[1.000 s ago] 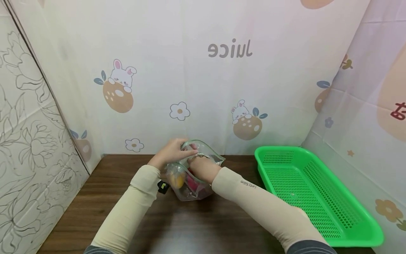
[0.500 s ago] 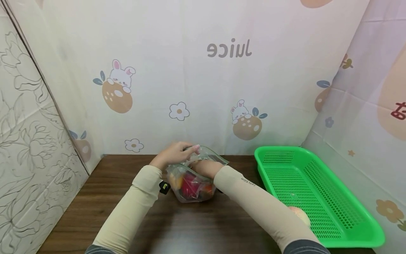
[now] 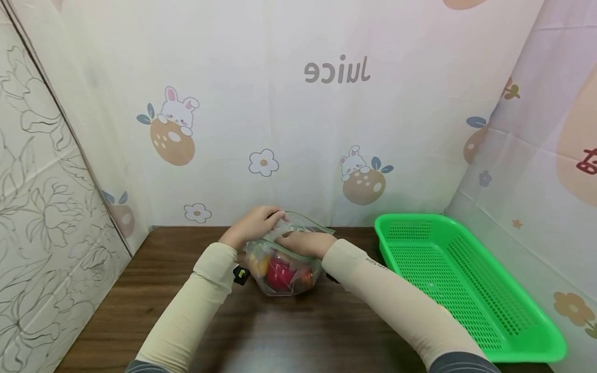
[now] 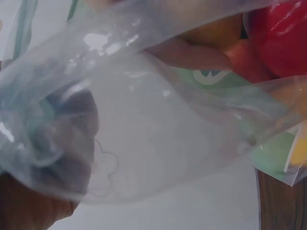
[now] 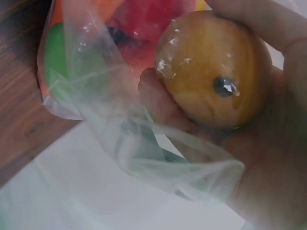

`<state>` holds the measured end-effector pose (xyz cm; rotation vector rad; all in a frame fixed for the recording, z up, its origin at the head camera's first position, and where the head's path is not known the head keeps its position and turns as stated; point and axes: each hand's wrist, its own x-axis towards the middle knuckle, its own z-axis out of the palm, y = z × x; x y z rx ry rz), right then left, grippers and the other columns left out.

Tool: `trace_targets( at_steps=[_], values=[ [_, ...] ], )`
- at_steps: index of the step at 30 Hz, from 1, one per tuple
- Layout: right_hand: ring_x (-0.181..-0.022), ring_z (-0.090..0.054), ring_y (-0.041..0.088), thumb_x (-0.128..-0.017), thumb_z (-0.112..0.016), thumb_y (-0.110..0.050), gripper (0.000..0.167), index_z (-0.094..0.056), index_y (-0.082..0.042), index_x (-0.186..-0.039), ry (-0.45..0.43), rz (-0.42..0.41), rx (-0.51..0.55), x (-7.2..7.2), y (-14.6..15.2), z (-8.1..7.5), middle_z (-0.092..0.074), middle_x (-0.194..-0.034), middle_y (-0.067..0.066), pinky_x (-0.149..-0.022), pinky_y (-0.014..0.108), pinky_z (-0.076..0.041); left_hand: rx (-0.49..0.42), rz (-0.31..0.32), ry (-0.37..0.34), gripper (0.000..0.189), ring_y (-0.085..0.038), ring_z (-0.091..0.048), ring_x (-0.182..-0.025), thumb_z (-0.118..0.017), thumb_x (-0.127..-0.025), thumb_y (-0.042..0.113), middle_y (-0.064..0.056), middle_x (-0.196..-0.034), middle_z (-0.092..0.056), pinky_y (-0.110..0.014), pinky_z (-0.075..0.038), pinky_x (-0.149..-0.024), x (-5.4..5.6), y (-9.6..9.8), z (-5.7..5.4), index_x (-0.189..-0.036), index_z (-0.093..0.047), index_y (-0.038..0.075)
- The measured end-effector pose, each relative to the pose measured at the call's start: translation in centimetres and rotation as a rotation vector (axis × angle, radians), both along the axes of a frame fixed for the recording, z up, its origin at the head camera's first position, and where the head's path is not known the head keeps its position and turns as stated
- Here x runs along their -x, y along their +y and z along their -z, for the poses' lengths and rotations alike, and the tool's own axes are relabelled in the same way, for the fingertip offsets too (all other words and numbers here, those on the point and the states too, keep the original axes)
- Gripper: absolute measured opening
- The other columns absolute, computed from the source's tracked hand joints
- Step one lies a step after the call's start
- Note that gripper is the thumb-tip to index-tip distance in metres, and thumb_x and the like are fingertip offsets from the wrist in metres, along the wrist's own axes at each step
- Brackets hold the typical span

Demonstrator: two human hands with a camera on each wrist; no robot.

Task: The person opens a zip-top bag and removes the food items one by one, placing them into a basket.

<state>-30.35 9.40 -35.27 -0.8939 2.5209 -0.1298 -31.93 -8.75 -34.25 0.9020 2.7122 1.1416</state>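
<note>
A clear zip bag (image 3: 280,291) with a green-edged mouth stands on the table, several fruits showing through its wall. Among them are a red one (image 3: 280,273), a yellow one (image 3: 258,265) and an orange one (image 3: 305,278); a green one (image 5: 55,52) shows in the right wrist view. My left hand (image 3: 254,226) grips the bag's edge at the back left, thumb toward the opening. Reaching into the mouth from the right, my right hand (image 3: 305,242) has its fingers and thumb around a brownish-yellow round fruit (image 5: 216,69) with a dark stem spot.
A green perforated basket (image 3: 503,282) stands to the right on the dark wooden table (image 3: 224,331). A sliver of a pale fruit (image 3: 445,310) in it peeks past my right sleeve. Printed cloth (image 3: 298,124) hangs close behind the bag.
My right hand has shifted slightly up and right within the bag's mouth. The bag has spread, its red and orange fruits showing more plainly. My left hand keeps its hold, nearly still.
</note>
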Motion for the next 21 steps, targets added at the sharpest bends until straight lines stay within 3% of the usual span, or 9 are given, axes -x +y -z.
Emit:
trace_targets(
  at_steps=[7,12,17,21],
  values=[
    [-0.141,-0.038,0.022,-0.112,-0.031,-0.021,0.029,-0.045,-0.020,-0.137,0.063,-0.114,-0.026,-0.3,0.0,-0.8,-0.045,-0.151,0.007,-0.112,0.041,-0.033,-0.004,-0.017,0.003,0.032,-0.014,-0.047,-0.063,-0.044,-0.110,0.025,-0.001,-0.069,-0.052,-0.033,-0.042,-0.065,-0.1,-0.3,0.0,-0.111,-0.071,0.009],
    [-0.121,-0.054,0.019,-0.108,-0.044,-0.008,0.018,-0.050,-0.017,-0.123,0.175,-0.237,-0.046,-1.2,0.2,-1.7,-0.058,-0.125,0.007,-0.097,0.034,-0.044,0.003,-0.019,0.012,0.032,-0.015,-0.049,-0.065,-0.044,-0.109,0.028,-0.003,-0.073,-0.057,-0.033,-0.045,-0.067,-0.3,-0.5,0.0,-0.109,-0.071,0.010],
    [-0.091,-0.053,0.016,-0.096,-0.059,0.003,0.031,-0.052,-0.015,-0.121,0.249,-0.325,-0.029,-2.6,0.6,-2.9,-0.052,-0.102,0.002,-0.076,0.025,-0.046,0.004,-0.017,0.024,0.034,-0.016,-0.059,-0.082,-0.043,-0.110,0.030,-0.003,-0.093,-0.067,-0.037,-0.049,-0.078,-0.4,-0.5,0.1,-0.109,-0.070,0.010],
    [-0.089,-0.051,0.016,-0.090,-0.069,0.002,0.041,-0.053,-0.017,-0.123,0.252,-0.341,0.023,-3.4,1.1,-3.8,-0.050,-0.103,0.001,-0.072,0.023,-0.046,-0.002,-0.014,0.031,0.033,-0.018,-0.063,-0.097,-0.042,-0.110,0.029,-0.003,-0.109,-0.070,-0.040,-0.050,-0.083,-0.3,-0.4,0.3,-0.108,-0.069,0.010]
  ],
)
